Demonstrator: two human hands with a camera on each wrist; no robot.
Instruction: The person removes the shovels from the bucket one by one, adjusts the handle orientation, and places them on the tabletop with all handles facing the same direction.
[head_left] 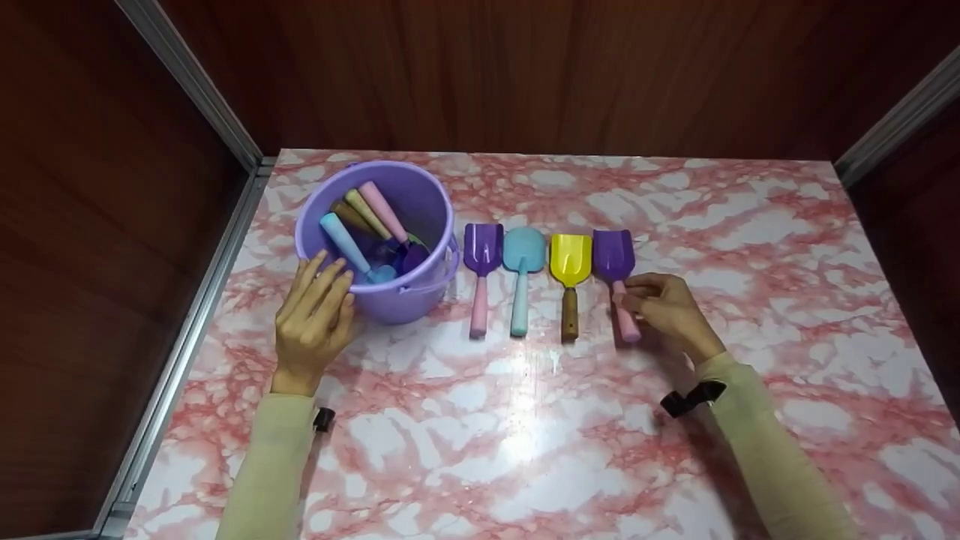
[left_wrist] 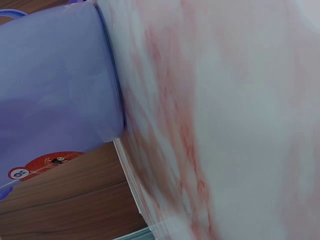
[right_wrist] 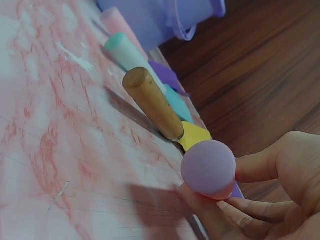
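My right hand (head_left: 670, 311) pinches the pink handle of a purple toy shovel (head_left: 613, 255) at the right end of a row. In the right wrist view, that handle's round end (right_wrist: 208, 169) faces the camera, between thumb and fingers. To its left lie a yellow shovel (head_left: 571, 259) with a brown handle, a light blue shovel (head_left: 523, 251) and another purple shovel (head_left: 483, 247) with a pink handle. With fingers extended, my left hand (head_left: 309, 326) rests at the near left rim of a purple bucket (head_left: 397, 305). Several shovels stand inside it, handles up, their blades partly hidden.
The table (head_left: 465, 450) has a red and white marbled top. Dark wood panels (head_left: 525, 75) enclose it at the back and sides, with metal strips (head_left: 195, 82) along the corners. The bucket's handle (head_left: 442, 281) hangs down its right side.
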